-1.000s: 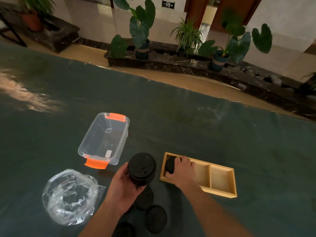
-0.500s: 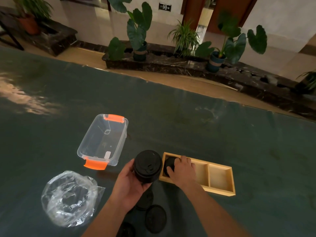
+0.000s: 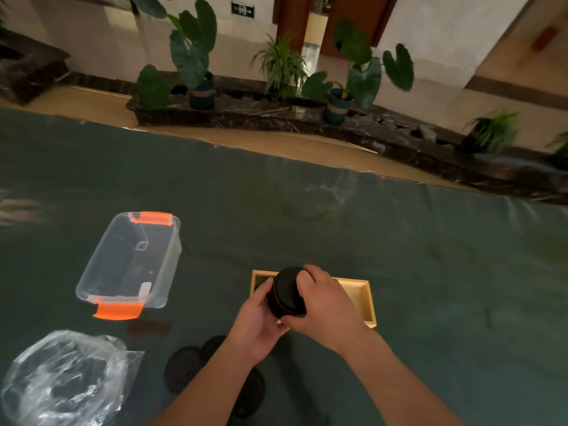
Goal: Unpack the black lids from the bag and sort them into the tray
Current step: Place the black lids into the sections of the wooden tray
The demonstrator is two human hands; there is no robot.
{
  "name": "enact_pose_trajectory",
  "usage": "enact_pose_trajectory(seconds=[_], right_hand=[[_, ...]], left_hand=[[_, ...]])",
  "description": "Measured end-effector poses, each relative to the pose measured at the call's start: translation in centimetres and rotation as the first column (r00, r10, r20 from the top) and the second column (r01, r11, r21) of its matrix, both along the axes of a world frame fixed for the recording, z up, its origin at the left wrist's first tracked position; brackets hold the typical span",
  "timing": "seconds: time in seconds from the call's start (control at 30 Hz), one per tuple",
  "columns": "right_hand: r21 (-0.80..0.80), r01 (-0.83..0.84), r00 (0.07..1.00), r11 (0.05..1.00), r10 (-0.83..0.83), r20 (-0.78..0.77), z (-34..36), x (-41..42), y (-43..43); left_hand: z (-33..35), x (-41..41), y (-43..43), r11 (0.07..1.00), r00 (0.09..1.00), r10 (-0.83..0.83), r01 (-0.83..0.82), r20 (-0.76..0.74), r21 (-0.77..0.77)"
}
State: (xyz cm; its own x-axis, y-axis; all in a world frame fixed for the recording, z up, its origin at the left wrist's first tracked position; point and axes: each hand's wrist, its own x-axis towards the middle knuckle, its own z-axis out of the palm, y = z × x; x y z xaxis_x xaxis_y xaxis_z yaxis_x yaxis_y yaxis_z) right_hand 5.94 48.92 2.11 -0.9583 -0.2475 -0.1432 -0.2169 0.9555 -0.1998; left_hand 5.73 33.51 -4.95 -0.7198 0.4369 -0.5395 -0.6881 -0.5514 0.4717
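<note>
A stack of black lids [image 3: 285,292] is held above the near left end of the wooden tray [image 3: 365,299]. My left hand [image 3: 258,324] grips the stack from the left and below. My right hand [image 3: 322,299] wraps over its top and right side. A black lid [image 3: 261,281] lies in the tray's left compartment, mostly hidden behind the stack. Several loose black lids [image 3: 184,367] lie flat on the table under my forearms. The crumpled clear plastic bag [image 3: 61,379] sits at the near left.
A clear plastic box [image 3: 135,259] with orange latches stands left of the tray. The dark green table [image 3: 430,256] stretches far to the right and back. Potted plants [image 3: 196,56] line a stone ledge beyond the table's far edge.
My right hand has left the tray's left compartment and closed over the stack. My left hand has carried the stack rightward, over the tray's left end.
</note>
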Motion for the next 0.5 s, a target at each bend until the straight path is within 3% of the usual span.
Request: enact_pose_trajectory(seconds=[0.23, 0.5], right_hand=[[-0.014, 0.046, 0.997, 0.999, -0.047, -0.066, -0.5, 0.6, 3.2], [-0.2, 0.105, 0.976, 0.974, -0.139, -0.166, -0.3, 1.2, 4.9]], left_hand=[[-0.6, -0.1, 3.1, 0.999, 0.998, -0.035, 0.034, 0.058, 0.022], [-0.8, -0.4, 4.4, 0.999, 0.995, 0.003, -0.007, 0.098, 0.04]])
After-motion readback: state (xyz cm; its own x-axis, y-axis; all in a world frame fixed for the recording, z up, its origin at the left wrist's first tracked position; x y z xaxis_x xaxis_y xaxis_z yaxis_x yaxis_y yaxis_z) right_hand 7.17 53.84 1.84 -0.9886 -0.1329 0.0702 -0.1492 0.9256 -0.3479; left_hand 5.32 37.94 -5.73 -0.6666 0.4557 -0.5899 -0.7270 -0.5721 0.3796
